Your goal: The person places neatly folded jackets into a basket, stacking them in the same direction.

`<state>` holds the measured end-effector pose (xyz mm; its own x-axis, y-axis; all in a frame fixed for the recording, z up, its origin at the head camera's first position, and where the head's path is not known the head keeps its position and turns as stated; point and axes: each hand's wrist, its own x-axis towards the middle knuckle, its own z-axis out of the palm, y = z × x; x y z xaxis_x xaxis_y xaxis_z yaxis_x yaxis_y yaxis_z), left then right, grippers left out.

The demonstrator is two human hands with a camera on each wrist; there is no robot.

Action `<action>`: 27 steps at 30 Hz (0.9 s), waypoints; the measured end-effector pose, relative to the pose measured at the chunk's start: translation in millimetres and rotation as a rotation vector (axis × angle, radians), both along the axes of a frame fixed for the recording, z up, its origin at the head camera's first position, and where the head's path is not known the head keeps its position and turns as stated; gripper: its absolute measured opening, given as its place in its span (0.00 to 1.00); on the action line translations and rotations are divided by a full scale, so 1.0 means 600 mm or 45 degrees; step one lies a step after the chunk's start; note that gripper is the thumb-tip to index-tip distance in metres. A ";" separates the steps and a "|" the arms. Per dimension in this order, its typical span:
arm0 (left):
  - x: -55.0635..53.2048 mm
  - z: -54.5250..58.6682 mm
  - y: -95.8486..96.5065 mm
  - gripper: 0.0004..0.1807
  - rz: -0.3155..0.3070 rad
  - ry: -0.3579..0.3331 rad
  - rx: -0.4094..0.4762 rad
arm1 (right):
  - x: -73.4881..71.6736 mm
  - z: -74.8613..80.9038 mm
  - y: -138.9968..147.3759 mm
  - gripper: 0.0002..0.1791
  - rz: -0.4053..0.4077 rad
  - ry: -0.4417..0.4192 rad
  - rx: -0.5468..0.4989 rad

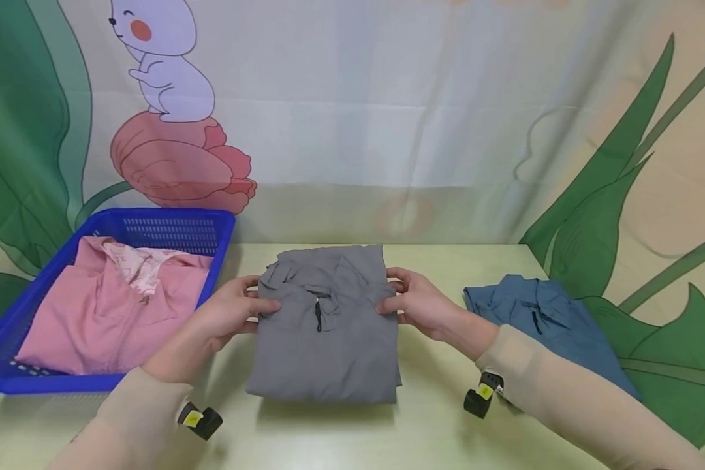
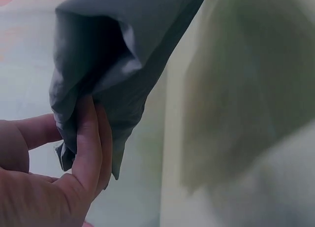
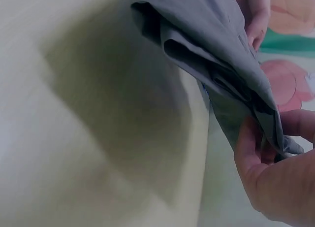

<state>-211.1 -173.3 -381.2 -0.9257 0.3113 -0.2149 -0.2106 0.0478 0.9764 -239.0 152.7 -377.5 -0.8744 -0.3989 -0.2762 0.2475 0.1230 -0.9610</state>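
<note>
A folded grey jacket [image 1: 329,352] with a short black zipper pull hangs a little above the table, its shadow cast below. My left hand [image 1: 229,310] pinches its left side, thumb on top and fingers beneath. On the opposite side my right hand [image 1: 420,303] grips the edge the same way. In the left wrist view the fingers [image 2: 88,143] reach under the folded layers of the grey cloth [image 2: 133,94]. The right wrist view shows the stacked folds [image 3: 211,45] from the side, held between thumb and fingers [image 3: 248,143].
At the left stands a blue plastic basket [image 1: 223,241] with a pink garment [image 1: 117,313] inside. A folded blue jacket [image 1: 540,320] lies on the table [image 1: 435,418] at the right, partly behind my right forearm. A printed curtain [image 1: 358,130] hangs behind.
</note>
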 end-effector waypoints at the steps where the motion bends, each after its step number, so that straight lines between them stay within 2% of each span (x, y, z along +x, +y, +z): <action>1: -0.001 0.003 -0.004 0.38 0.000 0.005 0.002 | 0.000 0.005 -0.004 0.44 0.009 0.015 0.004; 7: -0.002 0.019 -0.035 0.41 0.010 0.027 -0.008 | -0.002 0.039 -0.037 0.42 0.041 0.050 0.011; 12: 0.000 0.038 -0.065 0.48 0.044 0.027 -0.148 | -0.002 0.067 -0.066 0.43 0.059 0.059 0.012; 16: -0.001 0.057 -0.087 0.44 0.065 0.072 -0.235 | -0.004 0.080 -0.087 0.45 0.049 0.060 -0.011; 20: -0.001 0.073 -0.110 0.38 0.084 0.116 -0.240 | -0.011 0.090 -0.111 0.45 0.046 0.066 -0.025; 27: -0.008 0.096 -0.164 0.36 0.124 0.155 -0.286 | -0.030 0.110 -0.166 0.46 0.050 0.104 -0.012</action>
<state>-215.9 -271.8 -323.8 -0.9722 0.1766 -0.1537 -0.1064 0.2515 0.9620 -257.0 53.2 -311.7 -0.8773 -0.4357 -0.2011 0.1637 0.1222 -0.9789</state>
